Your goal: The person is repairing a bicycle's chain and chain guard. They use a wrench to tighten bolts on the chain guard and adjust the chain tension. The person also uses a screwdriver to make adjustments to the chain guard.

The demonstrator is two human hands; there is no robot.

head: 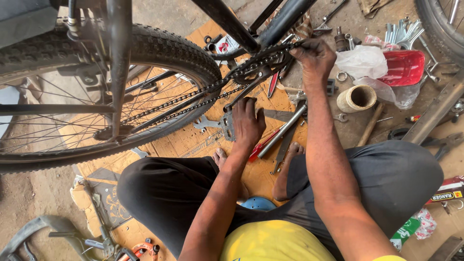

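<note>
A bicycle stands upside down in front of me, its rear wheel (72, 53) at the left and its chain (193, 96) running to the chainring (263, 65). My left hand (247, 122) grips the pedal (227, 125) on the crank arm. My right hand (314, 55) is closed on the chain at the top of the chainring, fingers pinching the links. I squat on flattened cardboard (193, 140) with my bare feet under the crank.
Tools lie around: a metal pipe (282, 130), a red-handled screwdriver (273, 84), spanners (403, 31), a red tray (403, 67) with a plastic bag, a tape roll (356, 98), a wooden handle (369, 125). Another tyre (442, 24) is at top right.
</note>
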